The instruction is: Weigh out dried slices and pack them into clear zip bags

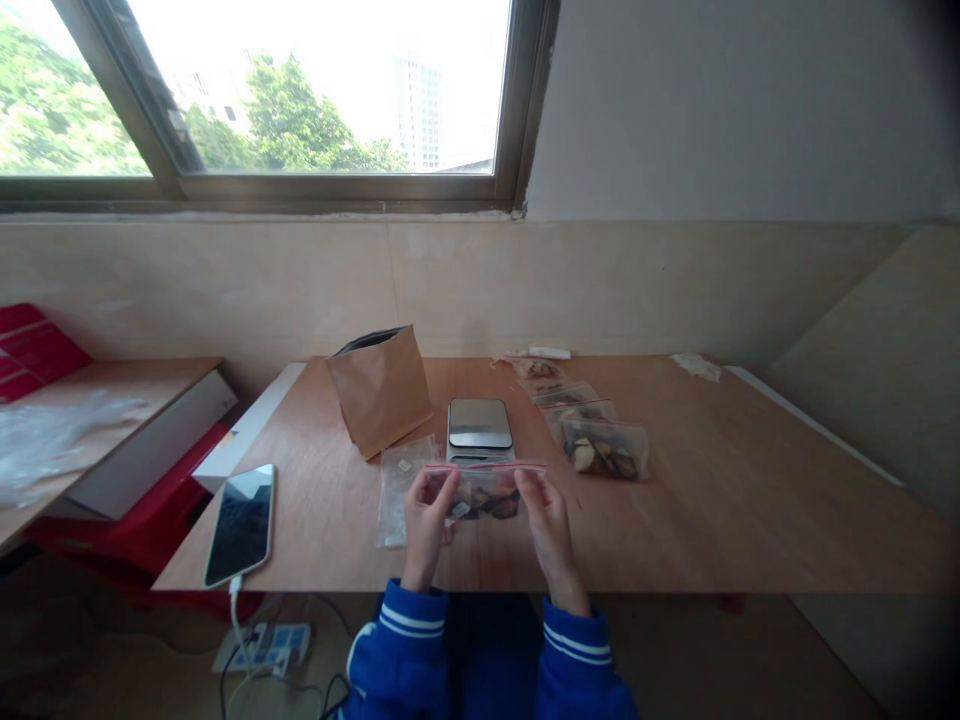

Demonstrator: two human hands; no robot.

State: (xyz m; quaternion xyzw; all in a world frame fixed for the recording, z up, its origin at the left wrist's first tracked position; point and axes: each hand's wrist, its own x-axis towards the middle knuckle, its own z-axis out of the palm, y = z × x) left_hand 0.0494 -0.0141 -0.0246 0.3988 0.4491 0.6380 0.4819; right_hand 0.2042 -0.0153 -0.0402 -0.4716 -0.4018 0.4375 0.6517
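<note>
Between my two hands is a clear zip bag (487, 498) with a red-lined seal, holding brown dried slices. My left hand (430, 515) pinches its left top corner, and my right hand (546, 520) pinches the right top corner. Just beyond the bag lies a small digital scale (478, 424) with a shiny metal plate; its front part is partly hidden by the bag. Flat clear zip bags (397, 500) lie beside my left hand, partly under it. A filled zip bag of dried slices (604, 450) rests on the table to the right of the scale.
A brown paper pouch (381, 390) stands open behind the flat bags. More filled zip bags (571, 395) lie in a row toward the wall. At the left table edge a phone (241, 525) is plugged into a white cable (235, 605). A crumpled whitish piece (696, 367) lies back right.
</note>
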